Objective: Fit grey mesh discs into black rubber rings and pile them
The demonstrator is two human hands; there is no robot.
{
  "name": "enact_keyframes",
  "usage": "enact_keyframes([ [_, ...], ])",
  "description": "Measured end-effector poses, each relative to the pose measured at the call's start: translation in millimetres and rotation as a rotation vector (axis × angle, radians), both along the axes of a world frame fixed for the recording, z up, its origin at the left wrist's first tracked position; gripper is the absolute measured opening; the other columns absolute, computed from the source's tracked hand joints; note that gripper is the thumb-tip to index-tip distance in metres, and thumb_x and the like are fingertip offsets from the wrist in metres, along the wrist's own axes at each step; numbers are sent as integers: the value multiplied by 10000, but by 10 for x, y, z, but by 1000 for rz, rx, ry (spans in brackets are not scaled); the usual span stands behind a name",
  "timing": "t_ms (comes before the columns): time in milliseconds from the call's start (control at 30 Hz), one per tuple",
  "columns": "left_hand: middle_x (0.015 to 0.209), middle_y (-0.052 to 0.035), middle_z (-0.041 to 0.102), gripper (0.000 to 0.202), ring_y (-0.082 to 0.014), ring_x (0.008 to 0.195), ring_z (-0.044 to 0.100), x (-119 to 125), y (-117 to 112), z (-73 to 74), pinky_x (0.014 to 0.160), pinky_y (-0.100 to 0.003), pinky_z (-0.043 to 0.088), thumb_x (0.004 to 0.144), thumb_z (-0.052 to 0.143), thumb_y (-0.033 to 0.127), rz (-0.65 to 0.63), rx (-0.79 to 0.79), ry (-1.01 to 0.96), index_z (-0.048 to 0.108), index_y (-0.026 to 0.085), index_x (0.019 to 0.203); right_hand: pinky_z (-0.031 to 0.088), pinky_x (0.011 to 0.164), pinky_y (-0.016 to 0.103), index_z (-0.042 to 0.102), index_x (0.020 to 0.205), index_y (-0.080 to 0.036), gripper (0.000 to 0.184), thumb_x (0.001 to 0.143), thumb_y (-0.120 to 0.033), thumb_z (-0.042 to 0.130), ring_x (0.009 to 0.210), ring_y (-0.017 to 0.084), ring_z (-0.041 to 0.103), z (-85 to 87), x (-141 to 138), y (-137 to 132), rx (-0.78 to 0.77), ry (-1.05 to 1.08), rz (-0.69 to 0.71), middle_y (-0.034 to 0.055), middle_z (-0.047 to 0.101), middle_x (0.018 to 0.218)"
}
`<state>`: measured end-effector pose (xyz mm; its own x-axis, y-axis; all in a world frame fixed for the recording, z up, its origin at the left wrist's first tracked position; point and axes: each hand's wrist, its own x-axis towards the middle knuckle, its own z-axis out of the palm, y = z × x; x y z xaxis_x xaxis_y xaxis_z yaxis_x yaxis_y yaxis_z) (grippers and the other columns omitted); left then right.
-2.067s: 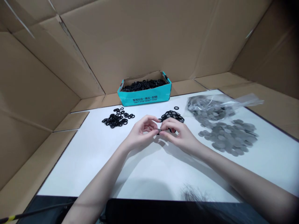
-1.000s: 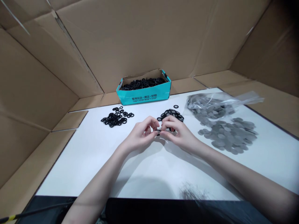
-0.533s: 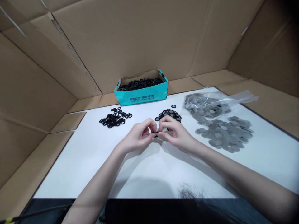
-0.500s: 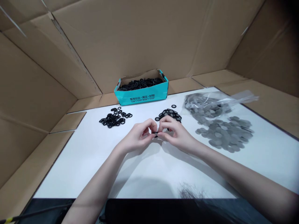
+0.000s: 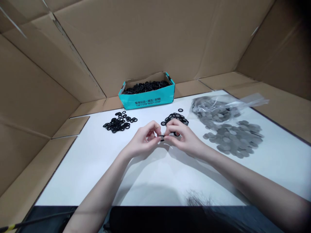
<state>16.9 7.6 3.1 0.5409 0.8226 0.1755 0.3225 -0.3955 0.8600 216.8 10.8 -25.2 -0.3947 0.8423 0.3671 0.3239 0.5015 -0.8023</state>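
Both hands meet over the middle of the white table [image 5: 102, 171]. My left hand [image 5: 143, 142] and my right hand [image 5: 183, 139] pinch one small black ring [image 5: 161, 138] between their fingertips. Just behind my right hand lies a pile of black rings with grey centres [image 5: 176, 118]. A heap of plain black rings [image 5: 119, 122] lies further left. Loose grey discs [image 5: 234, 139] are spread to the right of my right hand.
A teal box [image 5: 148, 98] full of black rings stands at the back. A clear plastic bag [image 5: 218, 108] holding grey discs lies at the back right. Cardboard walls [image 5: 36, 94] enclose the table on three sides. A dark edge runs along the near side.
The hands have stayed together at the same spot, with small finger movements on the ring. The view has shifted slightly.
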Motion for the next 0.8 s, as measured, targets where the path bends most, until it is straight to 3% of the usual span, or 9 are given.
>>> enact_keyframes([
  [200, 724, 47, 486, 69, -75, 582, 368, 8, 3, -7, 566, -213, 316, 840, 558, 195, -2, 78, 110, 493, 192, 862, 413, 576, 251, 591, 706, -197, 116, 819, -175, 602, 872, 191, 544, -26, -10, -17, -50, 20, 11, 59, 517, 911],
  [800, 747, 45, 518, 164, -76, 604, 421, 7, -16, 29, 595, -211, 341, 770, 469, 45, -50, 110, 188, 499, 192, 836, 458, 675, 304, 585, 708, -197, 120, 823, -166, 595, 881, 203, 555, -40, -23, -21, -23, -3, 10, 58, 524, 905],
])
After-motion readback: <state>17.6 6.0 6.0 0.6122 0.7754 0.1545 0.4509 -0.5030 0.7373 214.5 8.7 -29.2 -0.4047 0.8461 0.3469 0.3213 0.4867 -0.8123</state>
